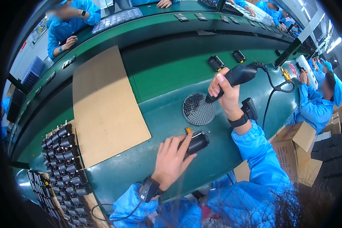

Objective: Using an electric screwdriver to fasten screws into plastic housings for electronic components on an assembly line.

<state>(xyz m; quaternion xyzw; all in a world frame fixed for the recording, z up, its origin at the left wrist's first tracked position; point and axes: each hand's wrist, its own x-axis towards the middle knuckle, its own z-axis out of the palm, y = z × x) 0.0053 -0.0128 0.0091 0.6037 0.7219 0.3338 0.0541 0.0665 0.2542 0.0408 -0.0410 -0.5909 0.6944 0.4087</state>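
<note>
My right hand [226, 91] is closed around a black electric screwdriver [241, 75], its nose pointing down to the left. The tip is at the rim of a round, grey, dimpled dish [206, 118] that has small dark screws [195, 102] in its far left part. My left hand [172, 159] holds a black rounded housing [198, 142] against the green table, thumb and fingers on its left side. A small orange piece [188, 130] sticks up at the fingertips.
A flat cardboard sheet [106, 110] lies on the left. Rows of black housings [66, 163] stand beyond it. Two more housings [216, 63] lie on the green belt [167, 76]. An open carton [292, 148] stands at the right. Co-workers in blue [315, 100] sit around the line.
</note>
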